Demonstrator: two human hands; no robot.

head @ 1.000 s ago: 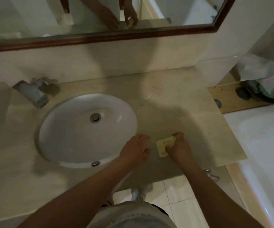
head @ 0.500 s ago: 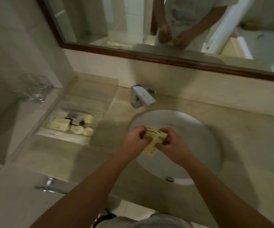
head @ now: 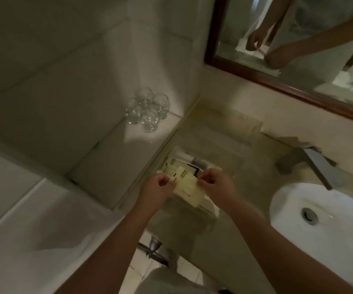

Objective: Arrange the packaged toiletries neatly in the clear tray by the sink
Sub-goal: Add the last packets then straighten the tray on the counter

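- Your left hand (head: 158,192) pinches the pale yellow packet (head: 189,188) at its 9 o'clock edge; the fingers (head: 163,181) are curled tight, thumb pressed against them.
- Your right hand (head: 216,185) pinches the same packet at its 3 o'clock edge, with fingers (head: 205,181) curled in and nothing else in them.
- The packet is flat, with dark marks near its far end, and hangs between your two hands just above the clear tray (head: 208,212). Whether it is one packet or two overlapped, you cannot tell from the blur.
- The tray sits on the counter (head: 245,166) against the side wall, and other packaged toiletries (head: 176,164) lie in its far part, at 12 o'clock from the held packet.
- The sink (head: 324,213) is at 3 o'clock from your hands, well apart from the tray, with the faucet (head: 313,166) at its 12 o'clock.
- A cluster of clear glasses (head: 148,109) stands on the tiled ledge at 11 o'clock from the tray.
- The mirror (head: 298,49) at 1 o'clock reflects both your hands.
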